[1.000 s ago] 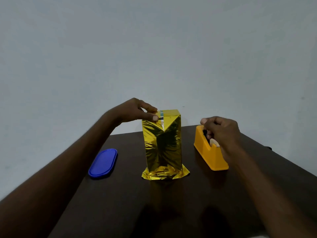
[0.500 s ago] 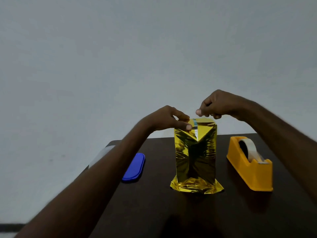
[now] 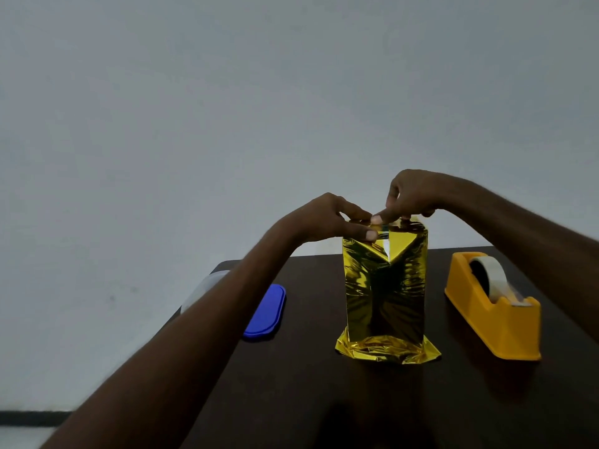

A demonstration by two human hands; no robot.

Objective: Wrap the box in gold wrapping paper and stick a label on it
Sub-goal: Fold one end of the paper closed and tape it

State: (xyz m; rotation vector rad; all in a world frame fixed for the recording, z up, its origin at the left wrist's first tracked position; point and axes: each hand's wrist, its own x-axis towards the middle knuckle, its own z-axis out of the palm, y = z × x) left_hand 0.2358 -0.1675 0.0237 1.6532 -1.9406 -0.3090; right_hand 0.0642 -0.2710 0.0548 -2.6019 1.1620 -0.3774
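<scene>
Inspecting, left to right, with the box as landmark:

Tub: a pale translucent tub (image 3: 207, 286) sits at the table's far-left corner, well left of the box, mostly hidden behind the left forearm. Idle.

Lid: a blue lid (image 3: 267, 311) lies flat on the table (image 3: 291, 400), left of the box and apart from it. Judged parked out of the working area.

Left hand: the left hand (image 3: 324, 218) is at the box's top-left edge. Thumb and forefinger are curled and pinch the folded paper just beside the taped seam. Judged purpose: keeping the triangular flap down while it is fixed.

Box: the box (image 3: 385, 286) stands upright near the table's middle, already sheathed in gold paper. The top end is folded into a point on the near face; the bottom paper splays loose onto the table, not yet folded. No label seen.

Right hand: the right hand (image 3: 411, 196) is over the box's top. Its forefinger reaches out and presses at the top seam, beside the left fingertips; the other fingers are curled. Whether a tape piece is under the fingertip cannot be told; a pale strip shows at the fold. Judged purpose: rubbing tape onto the seam.

Dispenser: an orange dispenser (image 3: 496, 312) with its tape roll stands right of the box, near but apart, within reach of the right hand.
</scene>
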